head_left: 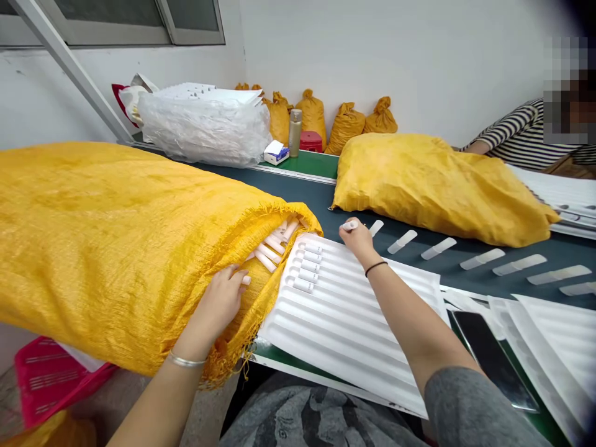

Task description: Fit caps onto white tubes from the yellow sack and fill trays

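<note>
My left hand [226,298] is closed on a small white tube [246,280] at the mouth of a large yellow woven sack [139,236]. More white tubes [269,249] lie inside the sack's opening. My right hand [358,240] grips another white tube [349,225] above the far edge of a white grooved tray [363,310]. Several short printed tubes [308,275] rest in the grooves at the tray's left end. Beyond my right hand, a row of translucent flat-ended pieces [438,248] lies along the dark belt [298,192].
A second yellow sack [428,186] lies across the belt. On the right are a black phone [493,357] and stacked white trays [559,347]. Behind stand a plastic-wrapped stack [205,124], a bottle [295,133] and a small box [276,153]. A person in a striped sleeve [512,133] sits at far right.
</note>
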Demonstrator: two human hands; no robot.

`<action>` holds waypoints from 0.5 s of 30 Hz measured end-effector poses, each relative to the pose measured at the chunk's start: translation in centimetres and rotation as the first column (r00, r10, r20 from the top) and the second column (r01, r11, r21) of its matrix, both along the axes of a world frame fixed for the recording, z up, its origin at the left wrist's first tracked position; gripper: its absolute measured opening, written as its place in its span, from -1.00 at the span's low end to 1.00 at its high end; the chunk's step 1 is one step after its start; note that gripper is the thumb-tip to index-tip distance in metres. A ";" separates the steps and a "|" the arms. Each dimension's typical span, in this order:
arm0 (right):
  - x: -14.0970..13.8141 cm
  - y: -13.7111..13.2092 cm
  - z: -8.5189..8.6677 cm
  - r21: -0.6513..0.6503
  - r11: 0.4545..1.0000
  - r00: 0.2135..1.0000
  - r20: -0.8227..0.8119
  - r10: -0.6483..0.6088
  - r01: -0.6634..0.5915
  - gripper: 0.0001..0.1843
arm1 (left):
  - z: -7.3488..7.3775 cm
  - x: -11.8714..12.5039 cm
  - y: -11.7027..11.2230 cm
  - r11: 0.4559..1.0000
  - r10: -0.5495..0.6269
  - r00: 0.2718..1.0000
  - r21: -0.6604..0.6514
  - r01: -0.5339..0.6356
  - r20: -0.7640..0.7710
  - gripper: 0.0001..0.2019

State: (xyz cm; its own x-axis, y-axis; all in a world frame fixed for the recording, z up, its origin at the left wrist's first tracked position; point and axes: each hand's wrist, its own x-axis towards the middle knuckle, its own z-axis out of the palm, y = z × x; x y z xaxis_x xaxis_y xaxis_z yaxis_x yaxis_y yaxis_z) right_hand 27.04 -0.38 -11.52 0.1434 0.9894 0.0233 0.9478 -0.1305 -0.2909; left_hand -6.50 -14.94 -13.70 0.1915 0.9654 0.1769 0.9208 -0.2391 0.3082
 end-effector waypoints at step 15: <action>-3.4 -1.5 -1.5 -0.031 0.942 0.939 -0.099 0.329 -0.334 -0.88 | 2.2 3.3 0.1 0.997 -0.079 0.612 0.047 0.069 0.787 -0.75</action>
State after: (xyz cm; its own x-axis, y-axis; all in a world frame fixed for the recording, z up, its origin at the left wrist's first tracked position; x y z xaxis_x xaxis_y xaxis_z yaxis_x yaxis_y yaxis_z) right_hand 23.59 -1.83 -13.06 -0.1935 0.9809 -0.0218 0.9096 0.1710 -0.3787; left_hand -3.15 -14.88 -11.47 0.0440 0.9515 0.3046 0.3041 -0.3032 0.9031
